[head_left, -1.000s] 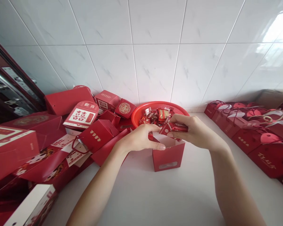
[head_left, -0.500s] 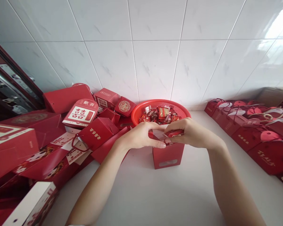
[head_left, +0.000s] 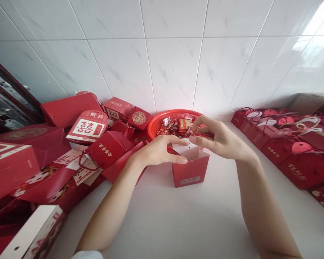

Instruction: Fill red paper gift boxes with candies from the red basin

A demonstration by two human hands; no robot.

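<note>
A red paper box (head_left: 191, 172) with a white inside and a small window low on its front stands upright, its top open. My left hand (head_left: 162, 151) is at the box's left, thumb and fingers apart, with nothing between them; the thumb lies across the front rim. Above the box's right back side, my right hand (head_left: 221, 140) has its fingers closed on a red-wrapped candy (head_left: 206, 135), mostly hidden by the hand. Behind the hands, a red plastic basket (head_left: 152, 126) holds many wrapped candies (head_left: 175, 126).
Red gift boxes (head_left: 108, 149) lie heaped at the left, some with gold or white print. Along the right stands a row of red gift bags (head_left: 275, 151) with cord handles. A white tiled wall (head_left: 175, 72) rises behind the white tabletop (head_left: 178, 223).
My left hand's fingers have spread, and the wrappers seen by its thumb are gone from there. My right hand has lifted slightly up and right, uncovering the box's opening.
</note>
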